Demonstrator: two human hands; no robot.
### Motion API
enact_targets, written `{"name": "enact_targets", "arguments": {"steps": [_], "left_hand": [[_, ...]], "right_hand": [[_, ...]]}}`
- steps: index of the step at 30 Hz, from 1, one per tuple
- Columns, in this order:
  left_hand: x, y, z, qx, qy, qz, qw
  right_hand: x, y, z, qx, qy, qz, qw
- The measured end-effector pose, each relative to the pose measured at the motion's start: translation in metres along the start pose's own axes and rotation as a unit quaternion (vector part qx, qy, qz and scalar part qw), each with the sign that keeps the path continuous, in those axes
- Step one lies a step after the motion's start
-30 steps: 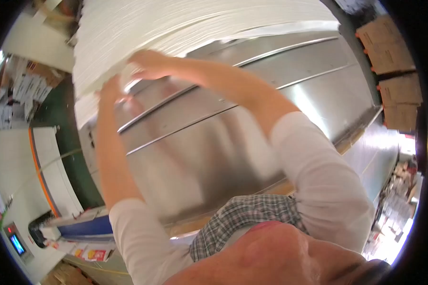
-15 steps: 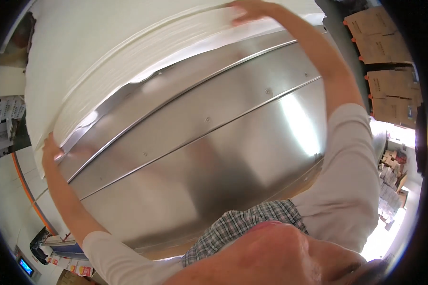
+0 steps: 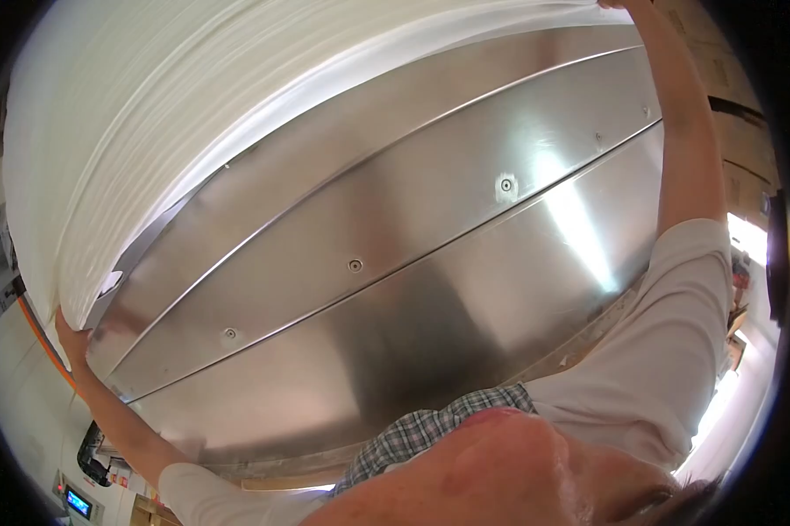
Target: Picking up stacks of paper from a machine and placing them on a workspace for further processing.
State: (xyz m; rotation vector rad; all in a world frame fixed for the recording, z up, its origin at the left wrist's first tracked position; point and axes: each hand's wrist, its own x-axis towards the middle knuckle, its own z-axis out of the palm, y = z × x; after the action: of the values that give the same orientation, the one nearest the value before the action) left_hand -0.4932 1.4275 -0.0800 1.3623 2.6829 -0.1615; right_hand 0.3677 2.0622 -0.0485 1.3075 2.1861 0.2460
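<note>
A broad, soft white stack of thin layered sheeting (image 3: 176, 114) fills the upper left of the frame and runs along the top to the upper right, its near edge bowed and marked with fine ripples. The bare left hand (image 3: 73, 340) is at the stack's edge at the left of the frame, touching it; its fingers are partly hidden, so I cannot tell whether they pinch the layers or only press on them. The bare right hand (image 3: 621, 4) is at the far end of that edge, at the top right, mostly cut off by the frame (how its fingers stand, I cannot tell). The arms are spread wide, in short white sleeves (image 3: 645, 342).

Between them, across the middle of the frame, lies a smooth silver-grey sheet-metal surface (image 3: 430, 197), crossed by two long seams that climb toward the right. Small round screw heads (image 3: 355, 265) dot the band between the seams (one, right of centre, sits in a pale scuffed patch). A bright streak of reflected light falls right of centre, beside a dark, blurry reflection lower down. A worn brownish border (image 3: 588, 337) edges the metal nearest the body. Brown cardboard boxes (image 3: 747, 149) show at the right, and a small lit blue screen (image 3: 78, 502) at the lower left.
</note>
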Motion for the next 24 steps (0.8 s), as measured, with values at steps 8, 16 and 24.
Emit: {"name": "enact_targets", "arguments": {"steps": [8, 16, 24], "left_hand": [[-0.011, 0.044, 0.011, 0.068, 0.205, 0.037, 0.976], [-0.028, 0.019, -0.048, 0.055, 0.288, 0.016, 0.956], [-0.049, 0.008, -0.058, 0.015, 0.229, 0.12, 0.966]], "right_hand": [[-0.039, 0.009, 0.007, 0.042, 0.148, 0.113, 0.982], [-0.096, 0.06, -0.047, 0.152, 0.273, 0.054, 0.948], [-0.117, 0.136, 0.058, 0.062, 0.358, -0.026, 0.931]]}}
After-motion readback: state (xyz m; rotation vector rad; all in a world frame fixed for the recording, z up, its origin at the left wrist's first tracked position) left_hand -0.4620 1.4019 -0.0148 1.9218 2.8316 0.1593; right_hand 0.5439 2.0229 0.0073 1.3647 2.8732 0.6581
